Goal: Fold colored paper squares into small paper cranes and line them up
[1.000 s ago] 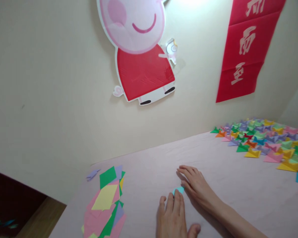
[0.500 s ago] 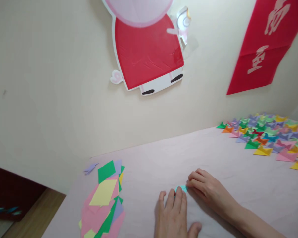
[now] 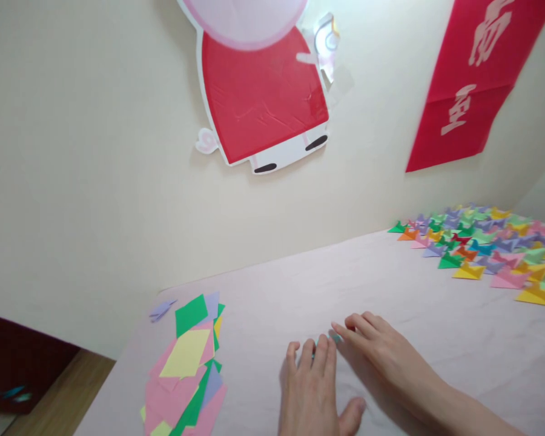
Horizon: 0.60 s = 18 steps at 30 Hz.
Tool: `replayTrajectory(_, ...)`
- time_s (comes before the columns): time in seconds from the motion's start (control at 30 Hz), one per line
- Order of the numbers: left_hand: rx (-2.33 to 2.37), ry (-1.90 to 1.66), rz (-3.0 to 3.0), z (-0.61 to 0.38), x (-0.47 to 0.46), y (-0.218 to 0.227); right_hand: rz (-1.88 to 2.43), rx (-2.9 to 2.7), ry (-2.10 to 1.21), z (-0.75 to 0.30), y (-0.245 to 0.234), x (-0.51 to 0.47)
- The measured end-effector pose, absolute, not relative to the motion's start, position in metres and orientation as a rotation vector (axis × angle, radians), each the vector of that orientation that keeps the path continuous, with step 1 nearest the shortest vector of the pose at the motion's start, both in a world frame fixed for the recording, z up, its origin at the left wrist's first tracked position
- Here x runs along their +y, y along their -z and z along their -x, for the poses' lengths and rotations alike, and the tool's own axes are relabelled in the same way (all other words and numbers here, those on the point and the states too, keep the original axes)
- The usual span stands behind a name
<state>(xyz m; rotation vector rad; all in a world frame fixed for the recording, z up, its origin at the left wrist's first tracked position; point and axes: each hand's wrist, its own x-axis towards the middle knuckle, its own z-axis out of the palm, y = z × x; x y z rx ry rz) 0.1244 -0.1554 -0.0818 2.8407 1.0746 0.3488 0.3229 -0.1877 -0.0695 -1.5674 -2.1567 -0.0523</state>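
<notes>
My left hand (image 3: 311,393) lies flat on the pink table (image 3: 409,290), fingers stretched forward over a small light-blue paper piece (image 3: 332,337). My right hand (image 3: 376,351) comes in from the right, its fingers extended and pressing the same paper at its far edge. Only a sliver of the blue paper shows between the two sets of fingertips. A loose stack of flat coloured paper squares (image 3: 188,369) in pink, yellow, green and lilac lies to the left of my hands.
Many folded paper shapes (image 3: 490,254) in several colours cover the far right of the table. A lilac folded piece (image 3: 161,309) sits by the stack's far end. The wall behind carries a cartoon pig cutout (image 3: 258,91) and a red banner (image 3: 472,79). The table's left edge drops to a wooden floor (image 3: 59,402).
My right hand has slid left and flattened over the blue paper, which is now mostly hidden. My left hand has stayed pressed on it. The view has shifted slightly.
</notes>
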Motion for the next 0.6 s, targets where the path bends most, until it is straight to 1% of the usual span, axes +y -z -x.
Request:
replayTrajectory(0.13, 1.068, -0.331, -2.852, -0.127, -0.158, 0.078, 1.608, -2.254, 0.382, -0.313, 0.086, -0.192)
replayTrajectory(0.23, 1.093, -0.352, -2.891, -0.125, -0.161, 0.084, 1.646, -2.305, 0.543, -0.306, 0.091, -0.195)
replayTrajectory(0.43, 1.157, -0.454, -2.929, -0.098, -0.16, 0.111, 1.706, -2.278, 0.671, -0.295, 0.091, -0.196)
replayTrajectory(0.6, 1.217, -0.474, -2.927, -0.089, -0.164, 0.112, 1.644, -2.307, 0.806, -0.284, 0.095, -0.199)
